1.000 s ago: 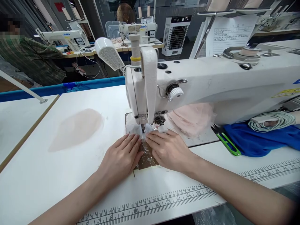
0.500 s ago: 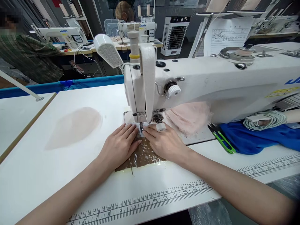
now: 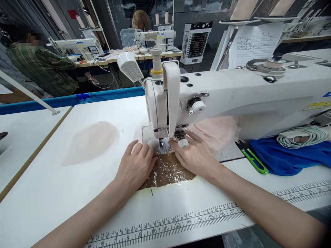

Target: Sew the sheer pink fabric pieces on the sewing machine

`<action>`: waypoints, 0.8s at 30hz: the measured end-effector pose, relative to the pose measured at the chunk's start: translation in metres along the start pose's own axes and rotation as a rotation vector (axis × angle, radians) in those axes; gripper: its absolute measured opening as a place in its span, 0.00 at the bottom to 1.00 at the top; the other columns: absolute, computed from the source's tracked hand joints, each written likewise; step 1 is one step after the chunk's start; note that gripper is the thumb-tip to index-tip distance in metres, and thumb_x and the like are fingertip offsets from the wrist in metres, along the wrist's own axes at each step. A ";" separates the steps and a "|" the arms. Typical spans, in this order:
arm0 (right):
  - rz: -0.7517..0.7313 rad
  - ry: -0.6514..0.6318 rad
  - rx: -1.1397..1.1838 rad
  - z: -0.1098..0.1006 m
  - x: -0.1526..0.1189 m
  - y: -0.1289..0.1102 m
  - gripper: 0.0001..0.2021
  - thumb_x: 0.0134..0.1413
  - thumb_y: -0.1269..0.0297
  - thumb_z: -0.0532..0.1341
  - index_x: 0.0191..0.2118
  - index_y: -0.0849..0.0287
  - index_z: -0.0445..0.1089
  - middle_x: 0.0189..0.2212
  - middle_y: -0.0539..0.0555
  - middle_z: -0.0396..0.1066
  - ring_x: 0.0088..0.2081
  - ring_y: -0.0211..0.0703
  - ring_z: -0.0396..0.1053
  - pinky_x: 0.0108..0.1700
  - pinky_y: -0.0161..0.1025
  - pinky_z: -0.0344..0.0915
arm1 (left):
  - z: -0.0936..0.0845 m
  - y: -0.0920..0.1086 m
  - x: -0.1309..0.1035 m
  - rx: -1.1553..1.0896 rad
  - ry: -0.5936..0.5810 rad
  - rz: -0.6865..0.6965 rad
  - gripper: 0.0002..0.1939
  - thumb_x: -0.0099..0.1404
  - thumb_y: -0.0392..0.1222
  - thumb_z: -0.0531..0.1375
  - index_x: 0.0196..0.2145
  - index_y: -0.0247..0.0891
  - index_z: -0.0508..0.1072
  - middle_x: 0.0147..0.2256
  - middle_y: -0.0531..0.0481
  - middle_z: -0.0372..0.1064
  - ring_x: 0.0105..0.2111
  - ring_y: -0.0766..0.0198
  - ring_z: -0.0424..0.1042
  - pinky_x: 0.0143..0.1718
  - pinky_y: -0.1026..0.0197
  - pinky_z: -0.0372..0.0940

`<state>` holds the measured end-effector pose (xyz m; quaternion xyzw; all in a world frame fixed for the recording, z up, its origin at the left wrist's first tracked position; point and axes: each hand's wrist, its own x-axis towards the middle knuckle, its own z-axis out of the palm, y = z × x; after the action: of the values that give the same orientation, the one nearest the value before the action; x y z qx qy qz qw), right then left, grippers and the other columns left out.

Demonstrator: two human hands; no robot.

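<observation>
On the white table (image 3: pixel 51 193), going left to right: a pale pink fabric piece (image 3: pixel 90 142) lies flat, well apart from my hands. My left hand (image 3: pixel 136 167) rests palm down, fingers together, pressing the small white piece (image 3: pixel 150 144) just left of the presser foot (image 3: pixel 161 142). My right hand (image 3: pixel 195 155) lies flat on the other side, fingers loosely spread, fingertips beside the foot; neither hand grips anything. The brown taped patch (image 3: pixel 168 170) shows between my wrists. To guide well, I judge it best to keep both palms flat, apply even pressure on each side, and hold fingertips clear of the needle under the sewing machine (image 3: pixel 232 96). Further right lie pink mesh (image 3: pixel 217 129), green snips (image 3: pixel 254 161), and a blue cloth (image 3: pixel 289 155) bearing a coiled cable (image 3: pixel 302 135). No container is close enough to check its contents.
</observation>
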<state>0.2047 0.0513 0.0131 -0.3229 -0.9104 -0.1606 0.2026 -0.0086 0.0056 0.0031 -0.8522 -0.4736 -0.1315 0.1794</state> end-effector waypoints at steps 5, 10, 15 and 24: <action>-0.024 0.022 0.103 0.001 0.000 0.001 0.14 0.56 0.76 0.53 0.41 0.62 0.75 0.31 0.55 0.75 0.38 0.47 0.69 0.49 0.46 0.63 | -0.024 0.025 -0.013 -0.536 -0.187 0.359 0.13 0.71 0.29 0.45 0.48 0.34 0.65 0.36 0.49 0.73 0.32 0.65 0.72 0.37 0.61 0.68; 0.014 -0.024 0.227 0.000 0.000 -0.003 0.13 0.63 0.68 0.52 0.39 0.61 0.74 0.34 0.55 0.75 0.36 0.45 0.69 0.41 0.43 0.63 | -0.041 0.008 -0.008 -0.663 -0.137 0.080 0.13 0.70 0.35 0.49 0.52 0.38 0.62 0.46 0.45 0.69 0.44 0.61 0.70 0.39 0.59 0.68; 0.089 -0.118 0.478 -0.007 0.002 -0.009 0.15 0.65 0.59 0.53 0.35 0.61 0.74 0.30 0.53 0.73 0.32 0.42 0.67 0.36 0.40 0.60 | -0.041 -0.017 0.000 -0.566 -0.481 0.027 0.11 0.60 0.49 0.63 0.30 0.39 0.67 0.32 0.51 0.68 0.35 0.58 0.66 0.35 0.56 0.62; 0.426 -0.516 1.278 -0.014 0.006 -0.019 0.12 0.55 0.55 0.62 0.33 0.59 0.74 0.20 0.46 0.65 0.19 0.31 0.57 0.21 0.31 0.53 | -0.037 -0.009 0.006 -1.268 -0.280 -0.605 0.14 0.66 0.51 0.55 0.29 0.39 0.62 0.22 0.58 0.57 0.22 0.71 0.57 0.23 0.66 0.54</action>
<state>0.1915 0.0343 0.0246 -0.3395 -0.7623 0.5280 0.1576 -0.0151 -0.0011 0.0404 -0.6325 -0.5401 -0.3148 -0.4573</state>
